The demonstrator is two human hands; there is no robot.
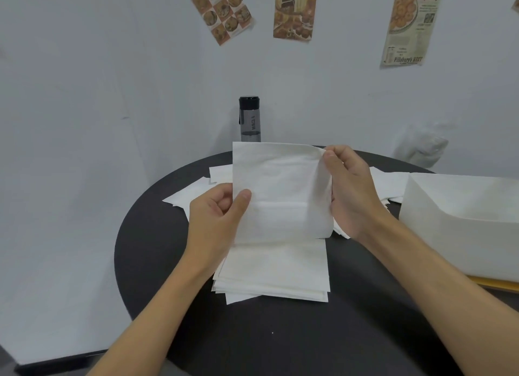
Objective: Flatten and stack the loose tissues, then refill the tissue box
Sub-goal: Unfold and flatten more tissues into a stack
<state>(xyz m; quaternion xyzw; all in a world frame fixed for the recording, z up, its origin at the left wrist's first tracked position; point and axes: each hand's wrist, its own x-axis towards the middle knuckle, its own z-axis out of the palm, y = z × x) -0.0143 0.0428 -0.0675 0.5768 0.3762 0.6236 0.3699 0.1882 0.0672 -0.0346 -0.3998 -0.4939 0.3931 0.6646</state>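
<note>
Flattening step: left hand (222, 207) and right hand (351, 190) pinch tissue (280, 190) above stack (272, 274) mid-counter (280, 339). Next: lay flat, edges aligned.

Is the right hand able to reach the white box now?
Probably yes: the white box lies beside the right hand, nothing stands between them; but its fingers pinch the tissue, so it is busy.

The held tissue (280, 190) hides most fingers of the left hand (216, 207) and right hand (351, 190), the base of the bottle (249, 114) and part of the loose tissues (193, 193) mid-frame. The white box (463, 207) runs off the right edge. The top edge cuts the posters (293, 10), whose small print is unreadable.
</note>
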